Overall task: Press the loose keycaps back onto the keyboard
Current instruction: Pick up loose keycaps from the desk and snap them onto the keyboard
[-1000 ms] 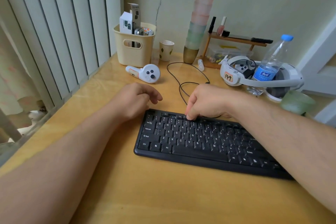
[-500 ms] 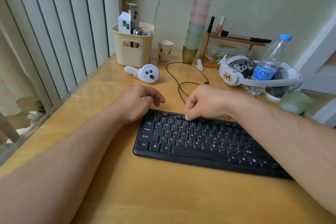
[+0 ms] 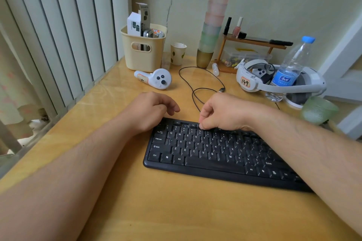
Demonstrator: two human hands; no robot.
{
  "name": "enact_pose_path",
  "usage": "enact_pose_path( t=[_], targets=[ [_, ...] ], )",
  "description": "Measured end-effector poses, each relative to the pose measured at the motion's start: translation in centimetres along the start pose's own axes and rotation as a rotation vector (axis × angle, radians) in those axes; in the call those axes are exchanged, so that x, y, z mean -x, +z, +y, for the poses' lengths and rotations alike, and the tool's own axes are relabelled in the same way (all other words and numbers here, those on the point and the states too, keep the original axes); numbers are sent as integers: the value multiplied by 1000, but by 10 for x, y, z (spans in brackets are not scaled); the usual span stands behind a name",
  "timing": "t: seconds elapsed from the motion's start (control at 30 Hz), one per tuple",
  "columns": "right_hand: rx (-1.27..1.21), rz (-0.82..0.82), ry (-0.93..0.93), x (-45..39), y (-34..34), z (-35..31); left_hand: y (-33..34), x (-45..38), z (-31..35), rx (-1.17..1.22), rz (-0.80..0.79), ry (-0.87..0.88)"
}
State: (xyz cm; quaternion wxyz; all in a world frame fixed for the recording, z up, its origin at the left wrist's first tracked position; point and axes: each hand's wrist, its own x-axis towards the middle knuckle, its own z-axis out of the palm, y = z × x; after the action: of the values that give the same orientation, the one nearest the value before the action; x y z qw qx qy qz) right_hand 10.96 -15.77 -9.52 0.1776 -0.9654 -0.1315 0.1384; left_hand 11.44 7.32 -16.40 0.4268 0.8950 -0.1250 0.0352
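Mid-task: right hand (image 3: 225, 112) curled, pressing the black plastic keyboard's (image 3: 215, 154) far row, keycap unseen; gap left of fingertips unfilled. Left hand (image 3: 150, 110) loosely curled, empty.

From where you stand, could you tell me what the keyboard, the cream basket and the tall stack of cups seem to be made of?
Keyboard: black plastic, matte, with printed white legends and a dull sheen on the keys.
Cream basket: moulded plastic, smooth and opaque, with a cut-out handle slot.
Stack of cups: frosted and translucent, light passing through the pink and green tints; probably plastic, possibly frosted glass.
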Motion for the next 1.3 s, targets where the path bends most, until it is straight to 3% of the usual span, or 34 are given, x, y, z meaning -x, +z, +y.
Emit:
enact_pose_path(
  t=[0.23, 0.67, 1.3],
  targets=[
    [-16, -15, 8, 0, -1, -2, 0, 1, 4, -12, 2, -3],
    [-178, -89, 188, -14, -1, -6, 1, -1, 2, -24, 5, -5],
    [6, -163, 198, -20, -6, -18, 1, 1, 7, -65, 2, -6]
  ],
)
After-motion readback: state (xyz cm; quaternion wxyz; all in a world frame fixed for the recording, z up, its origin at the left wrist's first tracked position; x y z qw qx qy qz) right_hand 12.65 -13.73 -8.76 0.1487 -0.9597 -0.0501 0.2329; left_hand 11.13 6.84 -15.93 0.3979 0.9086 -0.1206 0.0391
